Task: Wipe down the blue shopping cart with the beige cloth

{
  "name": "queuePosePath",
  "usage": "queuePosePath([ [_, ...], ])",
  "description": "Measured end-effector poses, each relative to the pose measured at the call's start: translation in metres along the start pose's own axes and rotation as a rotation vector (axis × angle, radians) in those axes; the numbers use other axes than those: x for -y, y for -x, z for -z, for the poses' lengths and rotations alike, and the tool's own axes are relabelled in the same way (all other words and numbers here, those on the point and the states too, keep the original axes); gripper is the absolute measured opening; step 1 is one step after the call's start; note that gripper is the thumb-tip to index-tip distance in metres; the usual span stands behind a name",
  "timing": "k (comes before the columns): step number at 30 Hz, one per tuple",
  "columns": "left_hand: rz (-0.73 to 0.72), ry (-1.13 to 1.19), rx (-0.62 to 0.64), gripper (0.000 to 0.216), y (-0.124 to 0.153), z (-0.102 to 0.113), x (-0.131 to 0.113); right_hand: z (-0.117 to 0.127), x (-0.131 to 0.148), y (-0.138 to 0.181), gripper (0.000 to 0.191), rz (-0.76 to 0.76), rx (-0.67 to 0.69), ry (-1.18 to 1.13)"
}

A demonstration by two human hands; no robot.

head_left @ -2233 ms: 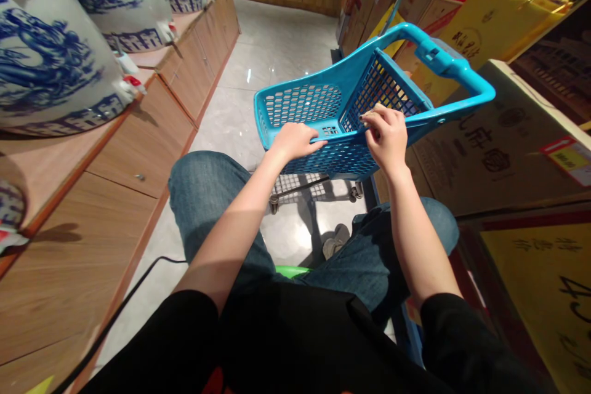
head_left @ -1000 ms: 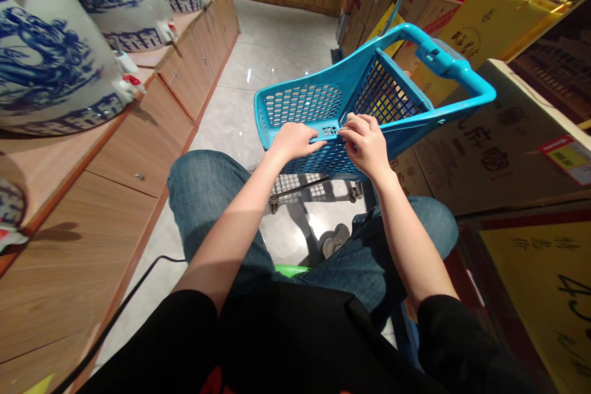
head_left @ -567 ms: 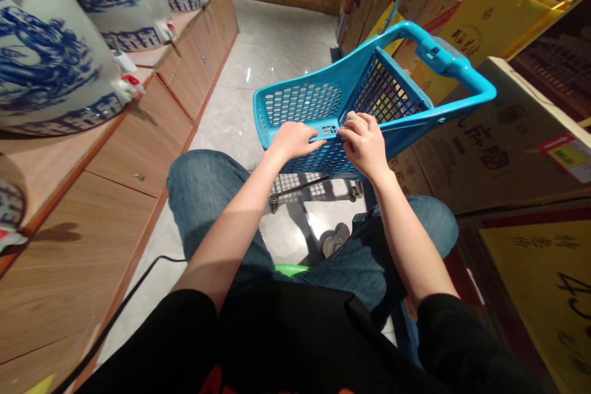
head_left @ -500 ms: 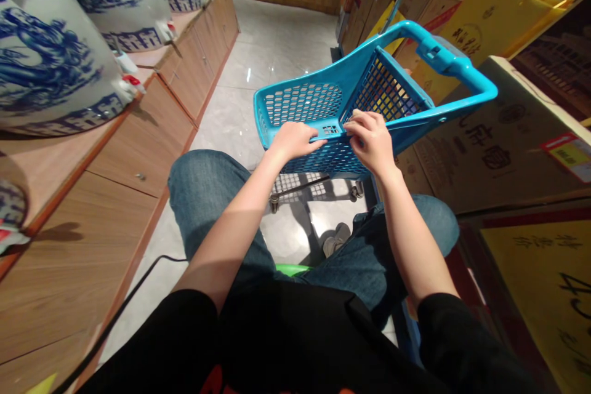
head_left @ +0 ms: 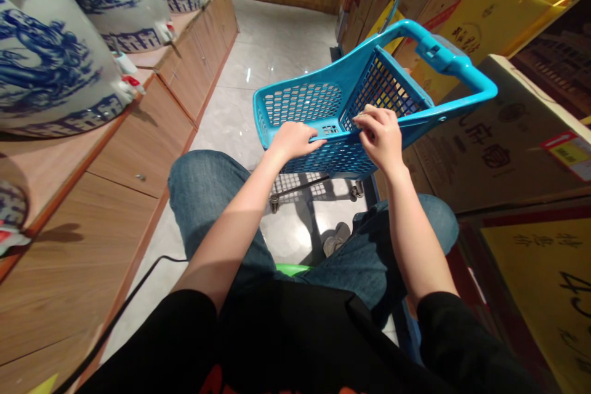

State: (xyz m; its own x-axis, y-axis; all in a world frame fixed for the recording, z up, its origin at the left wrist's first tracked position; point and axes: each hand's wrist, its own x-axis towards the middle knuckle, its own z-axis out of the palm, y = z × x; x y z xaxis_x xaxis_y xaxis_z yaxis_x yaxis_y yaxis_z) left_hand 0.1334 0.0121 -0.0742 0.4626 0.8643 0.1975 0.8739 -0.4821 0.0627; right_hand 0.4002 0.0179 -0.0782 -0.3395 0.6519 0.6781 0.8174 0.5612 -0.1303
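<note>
A small blue plastic shopping cart (head_left: 353, 151) stands in front of my knees, with lattice sides and a looped handle. My left hand (head_left: 294, 140) rests on its near rim, the fingers bent over the edge and the thumb along the outside. Farther right on the same rim, my right hand (head_left: 381, 135) is closed, fingers curled over the top. A small pale bit shows by its fingertips, too small to name. The cart's lattice back panel (head_left: 388, 83) rises just behind that hand. The fingertips of my left hand are hidden inside the basket.
Large blue-and-white porcelain jars (head_left: 41, 68) with red-tipped taps line a wooden cabinet (head_left: 124, 178) at left. Cartons (head_left: 489, 135) and a yellow gift bag (head_left: 489, 24) are stacked at right, close to the cart's handle. A black cable (head_left: 133, 295) runs at lower left.
My right hand has slid a little to the right along the cart's rim, toward the handle. My left hand and the cart look nearly unchanged.
</note>
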Motion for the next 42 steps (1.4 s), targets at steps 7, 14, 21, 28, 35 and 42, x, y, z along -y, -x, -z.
queuePosePath([
  [7,-0.019,-0.001,0.0,0.054,-0.001,-0.002,0.001,0.008,-0.013,0.002,0.032,-0.117,-0.128,0.071],
  [14,-0.078,-0.039,-0.042,0.055,-0.002,-0.009,0.008,-0.003,-0.002,0.003,0.034,0.024,0.004,0.01],
  [21,-0.111,-0.071,-0.068,0.059,-0.002,-0.012,0.022,0.019,-0.034,0.004,0.032,-0.166,-0.215,0.11],
  [28,-0.127,-0.082,-0.035,0.054,0.003,-0.008,0.053,-0.001,-0.003,0.008,0.032,0.022,-0.145,0.052],
  [35,-0.073,-0.016,0.003,0.055,0.018,-0.001,0.091,0.016,-0.003,0.003,0.033,0.107,-0.251,0.008],
  [42,0.114,-0.024,0.042,0.046,0.032,0.009,0.092,-0.002,0.045,0.01,0.028,0.213,-0.202,0.034],
])
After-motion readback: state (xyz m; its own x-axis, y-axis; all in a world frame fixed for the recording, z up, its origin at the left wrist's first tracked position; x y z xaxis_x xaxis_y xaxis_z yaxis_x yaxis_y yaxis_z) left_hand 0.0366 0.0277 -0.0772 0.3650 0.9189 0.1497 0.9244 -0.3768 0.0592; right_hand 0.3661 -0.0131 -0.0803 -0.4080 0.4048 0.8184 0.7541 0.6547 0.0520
